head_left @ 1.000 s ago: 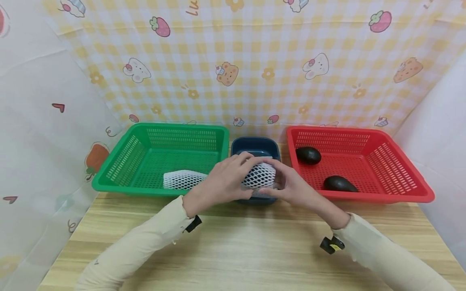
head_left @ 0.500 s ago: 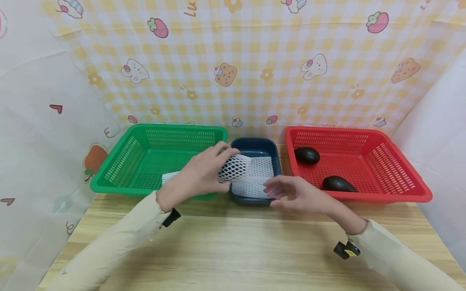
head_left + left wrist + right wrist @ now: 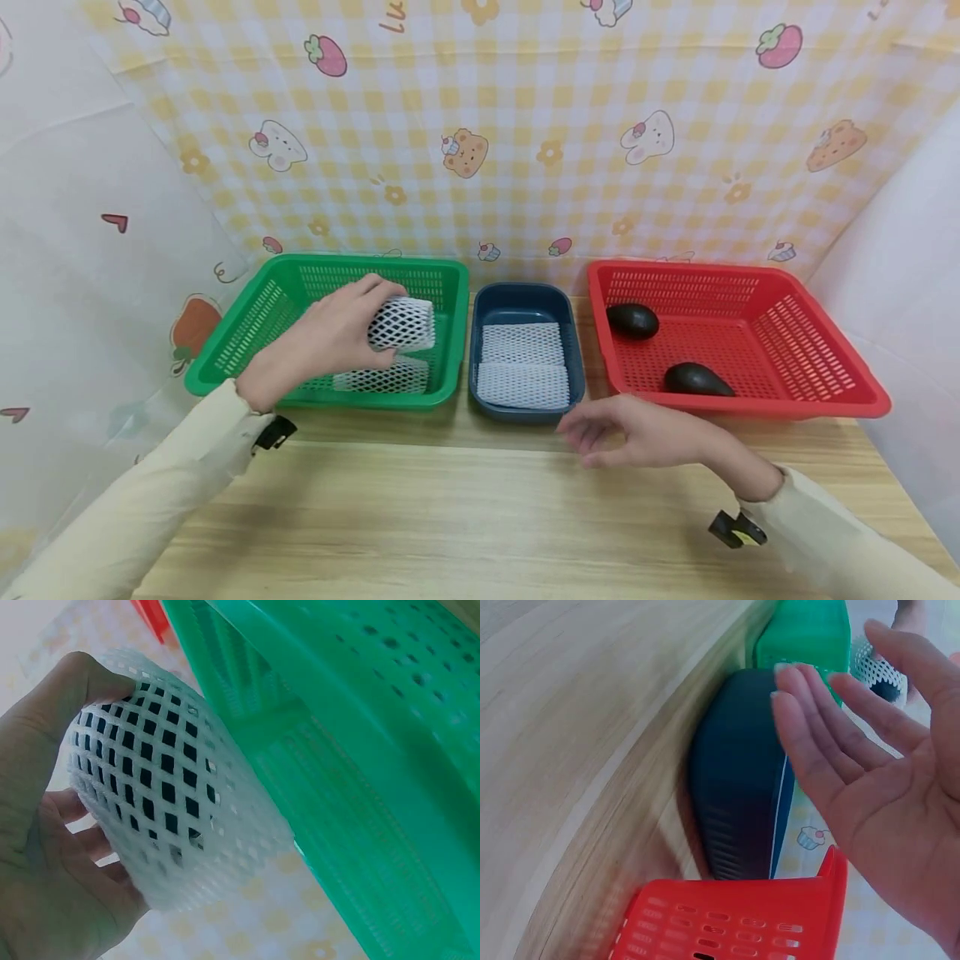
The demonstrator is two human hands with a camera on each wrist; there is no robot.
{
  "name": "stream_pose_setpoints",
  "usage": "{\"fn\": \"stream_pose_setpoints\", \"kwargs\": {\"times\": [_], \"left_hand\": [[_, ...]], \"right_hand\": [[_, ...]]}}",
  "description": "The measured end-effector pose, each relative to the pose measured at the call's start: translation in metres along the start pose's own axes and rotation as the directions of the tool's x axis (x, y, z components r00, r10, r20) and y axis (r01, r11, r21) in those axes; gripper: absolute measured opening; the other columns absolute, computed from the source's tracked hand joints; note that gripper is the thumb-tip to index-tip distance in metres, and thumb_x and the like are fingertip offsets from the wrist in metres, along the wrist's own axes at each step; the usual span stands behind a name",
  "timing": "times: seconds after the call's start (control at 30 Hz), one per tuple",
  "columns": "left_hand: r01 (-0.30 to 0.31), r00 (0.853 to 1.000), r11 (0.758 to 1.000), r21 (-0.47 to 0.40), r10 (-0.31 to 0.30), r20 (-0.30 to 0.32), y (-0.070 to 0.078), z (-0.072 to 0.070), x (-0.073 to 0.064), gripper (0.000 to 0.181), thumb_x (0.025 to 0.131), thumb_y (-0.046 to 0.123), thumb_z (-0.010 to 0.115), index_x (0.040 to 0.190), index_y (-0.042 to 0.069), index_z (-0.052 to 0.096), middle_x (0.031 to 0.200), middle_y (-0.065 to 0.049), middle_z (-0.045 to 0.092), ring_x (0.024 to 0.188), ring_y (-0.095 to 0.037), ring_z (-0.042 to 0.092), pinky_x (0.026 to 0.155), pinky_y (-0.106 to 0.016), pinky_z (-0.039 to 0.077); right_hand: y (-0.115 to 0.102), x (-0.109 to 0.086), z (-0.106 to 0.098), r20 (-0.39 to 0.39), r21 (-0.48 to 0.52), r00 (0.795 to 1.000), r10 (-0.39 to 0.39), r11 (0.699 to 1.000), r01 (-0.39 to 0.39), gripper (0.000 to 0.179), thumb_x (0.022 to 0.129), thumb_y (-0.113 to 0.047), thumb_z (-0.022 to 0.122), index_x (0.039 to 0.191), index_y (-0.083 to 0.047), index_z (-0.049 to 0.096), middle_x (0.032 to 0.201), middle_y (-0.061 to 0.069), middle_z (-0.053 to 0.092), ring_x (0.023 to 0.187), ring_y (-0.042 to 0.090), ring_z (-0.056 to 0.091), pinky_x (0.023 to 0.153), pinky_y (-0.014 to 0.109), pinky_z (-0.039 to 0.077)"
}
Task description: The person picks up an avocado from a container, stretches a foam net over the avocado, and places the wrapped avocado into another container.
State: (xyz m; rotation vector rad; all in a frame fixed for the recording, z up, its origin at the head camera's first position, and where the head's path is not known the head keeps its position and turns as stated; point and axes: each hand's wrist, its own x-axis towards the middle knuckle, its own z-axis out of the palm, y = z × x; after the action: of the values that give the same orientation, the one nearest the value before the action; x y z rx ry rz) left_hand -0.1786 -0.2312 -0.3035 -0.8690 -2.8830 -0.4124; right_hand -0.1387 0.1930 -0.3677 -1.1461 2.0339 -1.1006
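My left hand grips an avocado in a white foam net sleeve, held over the green basket. In the left wrist view, dark skin shows through the mesh of the foam net, and thumb and fingers wrap its near end. Below it in the basket lies another netted avocado. My right hand hangs relaxed and holds nothing, just in front of the navy tray. Flat white foam nets lie in that tray.
On the right stands a red basket with two bare avocados, one at the back left and one near the front. A checkered cloth hangs behind the containers. The wooden table extends in front.
The left hand has carried the netted avocado left from above the navy tray to over the green basket. The right hand has let go of it and drawn back toward the front right.
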Motion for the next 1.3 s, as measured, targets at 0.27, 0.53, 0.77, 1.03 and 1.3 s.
{"fn": "stream_pose_setpoints", "kwargs": {"times": [0.27, 0.53, 0.77, 1.03, 1.3], "left_hand": [[0.052, 0.998, 0.997, 0.059, -0.053, 0.018, -0.026, -0.008, -0.009, 0.068, 0.078, 0.025, 0.084, 0.136, 0.005, 0.056, 0.127, -0.016, 0.058, 0.102, -0.037, 0.05, 0.078, -0.052, 0.047], [0.128, 0.987, 0.99, 0.063, -0.133, 0.085, -0.051, -0.013, -0.018, 0.066, 0.079, 0.024, 0.084, 0.136, 0.004, 0.056, 0.124, -0.018, 0.058, 0.103, -0.04, 0.054, 0.075, -0.053, 0.049], [0.191, 0.967, 0.978, 0.08, -0.202, 0.154, -0.073, -0.011, -0.021, 0.067, 0.08, 0.026, 0.085, 0.135, 0.001, 0.055, 0.12, -0.019, 0.059, 0.095, -0.035, 0.058, 0.07, -0.05, 0.05], [0.218, 0.948, 0.971, 0.102, -0.236, 0.215, -0.089, -0.002, -0.021, 0.07, 0.081, 0.026, 0.085, 0.135, -0.003, 0.053, 0.124, -0.023, 0.058, 0.101, -0.039, 0.058, 0.079, -0.056, 0.048], [0.179, 0.946, 0.978, 0.104, -0.2, 0.255, -0.097, 0.005, -0.02, 0.064, 0.076, 0.018, 0.089, 0.127, -0.002, 0.057, 0.115, -0.02, 0.06, 0.095, -0.036, 0.06, 0.079, -0.055, 0.05]], "right_hand": [[-0.003, -0.006, -0.002, 0.031, -0.065, 1.0, 0.005, 0.998, -0.003, 0.035, 0.095, -0.021, 0.076, 0.128, -0.019, 0.065, 0.108, -0.007, 0.069, 0.093, 0.014, 0.069, 0.08, 0.033, 0.057], [-0.013, -0.016, -0.022, -0.244, -0.253, 0.969, -0.031, 0.967, -0.033, 0.029, 0.089, -0.019, 0.082, 0.114, -0.023, 0.069, 0.099, -0.009, 0.069, 0.084, 0.01, 0.068, 0.073, 0.031, 0.057], [-0.005, -0.024, -0.037, -0.454, -0.396, 0.891, 0.005, 0.895, -0.207, 0.037, 0.077, -0.033, 0.091, 0.104, -0.019, 0.07, 0.094, -0.008, 0.067, 0.083, 0.012, 0.064, 0.07, 0.032, 0.057], [0.001, -0.026, -0.044, -0.449, -0.371, 0.874, 0.185, 0.851, -0.371, 0.037, 0.074, -0.036, 0.093, 0.1, -0.021, 0.072, 0.089, -0.01, 0.067, 0.08, 0.014, 0.063, 0.072, 0.032, 0.056], [0.004, -0.026, -0.049, -0.373, -0.387, 0.898, 0.233, 0.841, -0.379, 0.026, 0.08, -0.035, 0.089, 0.096, -0.019, 0.076, 0.077, -0.01, 0.063, 0.07, 0.014, 0.058, 0.061, 0.029, 0.049]]}}
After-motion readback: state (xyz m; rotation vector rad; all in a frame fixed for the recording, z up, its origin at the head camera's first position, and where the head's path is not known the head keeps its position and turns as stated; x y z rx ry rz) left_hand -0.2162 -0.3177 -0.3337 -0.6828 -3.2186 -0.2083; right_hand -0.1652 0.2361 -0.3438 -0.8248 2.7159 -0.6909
